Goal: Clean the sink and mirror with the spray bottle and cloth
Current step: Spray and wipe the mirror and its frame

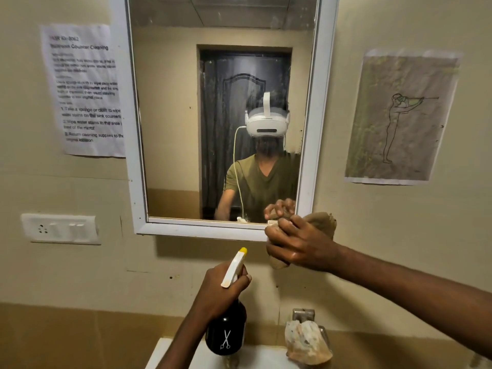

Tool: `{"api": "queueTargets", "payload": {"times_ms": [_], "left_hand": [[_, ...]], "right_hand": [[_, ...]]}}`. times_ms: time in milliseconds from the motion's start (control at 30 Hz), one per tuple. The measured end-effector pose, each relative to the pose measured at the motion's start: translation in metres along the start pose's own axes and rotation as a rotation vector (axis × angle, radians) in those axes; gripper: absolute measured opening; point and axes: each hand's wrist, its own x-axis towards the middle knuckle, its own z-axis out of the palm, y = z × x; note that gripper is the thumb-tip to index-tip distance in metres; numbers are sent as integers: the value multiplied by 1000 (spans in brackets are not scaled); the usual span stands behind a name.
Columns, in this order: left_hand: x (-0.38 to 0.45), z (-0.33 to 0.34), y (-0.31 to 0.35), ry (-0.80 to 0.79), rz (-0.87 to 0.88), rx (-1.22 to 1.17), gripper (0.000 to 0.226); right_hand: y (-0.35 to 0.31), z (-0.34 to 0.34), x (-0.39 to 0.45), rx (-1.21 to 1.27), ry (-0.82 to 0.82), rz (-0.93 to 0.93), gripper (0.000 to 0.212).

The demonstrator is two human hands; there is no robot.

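Fingers (286, 227) of your right hand (300, 249) clamp the cloth (320, 222) at the mirror (221, 102) frame's lower right corner. Left hand (221, 286) grips the bottle (226, 334) over the sink (173, 352). Step: mirror wipe. Next, probably sweep the cloth up across the streaked glass.

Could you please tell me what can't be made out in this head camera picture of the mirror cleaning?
- White sink: mostly cut off by the bottom edge; its basin is unseen.
- Metal tap: largely hidden behind a crumpled pale wrapping.
- Printed white instruction sheet: small text blurred, right side covered by the white mirror frame.
- Brown cloth: partly hidden by the right hand.
- Black spray bottle: neck covered by the left hand.
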Motion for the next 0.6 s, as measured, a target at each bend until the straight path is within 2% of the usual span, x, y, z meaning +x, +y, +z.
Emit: {"api": "queueTargets", "payload": {"times_ms": [167,367,500,600], "left_hand": [[7,-2,0,6,31,-1,22],[17,-10,4,94,27,55,25],[18,-24,1,38,4,36,23],[18,-28,-1,59,-41,56,19]], "right_hand": [[-25,20,28,9,40,126,13],[-18,14,19,26,22,152,14],[-31,20,45,39,-46,177,17],[-26,19,32,38,-30,148,16]]}}
